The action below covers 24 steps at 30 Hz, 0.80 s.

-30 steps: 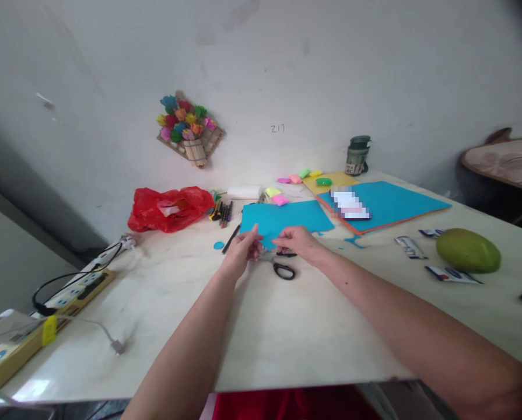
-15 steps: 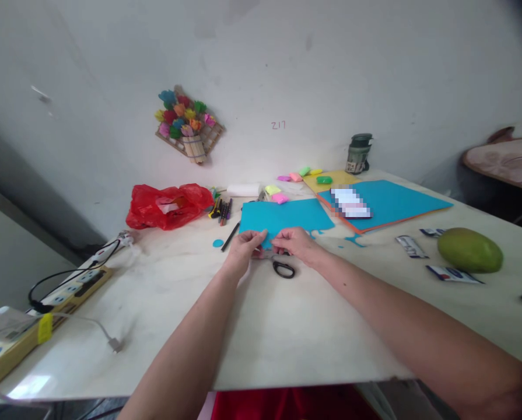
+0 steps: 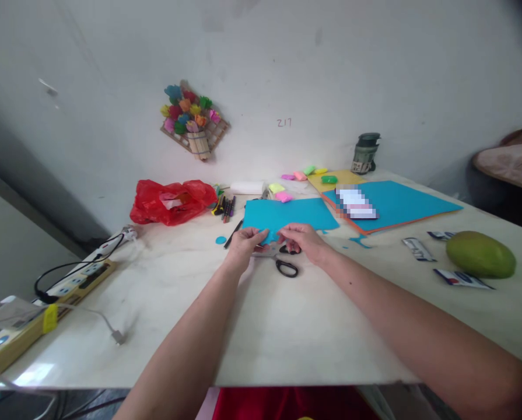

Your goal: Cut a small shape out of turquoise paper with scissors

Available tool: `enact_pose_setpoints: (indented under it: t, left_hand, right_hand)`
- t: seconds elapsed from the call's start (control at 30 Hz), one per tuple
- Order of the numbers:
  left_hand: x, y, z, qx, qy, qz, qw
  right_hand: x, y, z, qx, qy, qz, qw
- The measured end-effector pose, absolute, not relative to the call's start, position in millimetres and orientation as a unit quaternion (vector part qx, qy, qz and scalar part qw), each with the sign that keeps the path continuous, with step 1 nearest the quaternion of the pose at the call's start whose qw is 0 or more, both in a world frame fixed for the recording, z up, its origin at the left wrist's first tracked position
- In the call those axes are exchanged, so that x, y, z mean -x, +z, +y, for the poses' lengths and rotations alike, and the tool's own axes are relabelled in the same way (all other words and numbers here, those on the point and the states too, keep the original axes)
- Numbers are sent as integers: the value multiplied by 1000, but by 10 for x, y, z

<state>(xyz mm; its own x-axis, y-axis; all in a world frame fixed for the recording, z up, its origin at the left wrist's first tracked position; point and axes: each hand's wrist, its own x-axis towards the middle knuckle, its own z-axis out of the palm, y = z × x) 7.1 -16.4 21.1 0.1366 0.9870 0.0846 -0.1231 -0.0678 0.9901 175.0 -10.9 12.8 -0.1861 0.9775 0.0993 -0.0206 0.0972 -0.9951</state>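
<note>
A small, uneven piece of bright blue paper (image 3: 272,235) is now being pinched by the left hand (image 3: 242,247) and the right hand (image 3: 308,240), so it is apparently being worked by fingertips, not blades. Its outline is being partly hidden by the fingers; whether it is joined to the blue sheet (image 3: 291,213) just beyond the grip cannot be told. Black-handled scissors (image 3: 286,269) are being left free, lying beneath and just nearer than the grip. A blue disc (image 3: 221,240) is being seen to its left.
</note>
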Motion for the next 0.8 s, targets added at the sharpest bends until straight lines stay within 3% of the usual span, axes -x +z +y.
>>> enact_pose_setpoints:
  t: [0.8]
  left_hand:
    - [-54,118,-135,-530,455,389,601]
  right_hand:
    - [-1648,88,-158,446,427,-619,487]
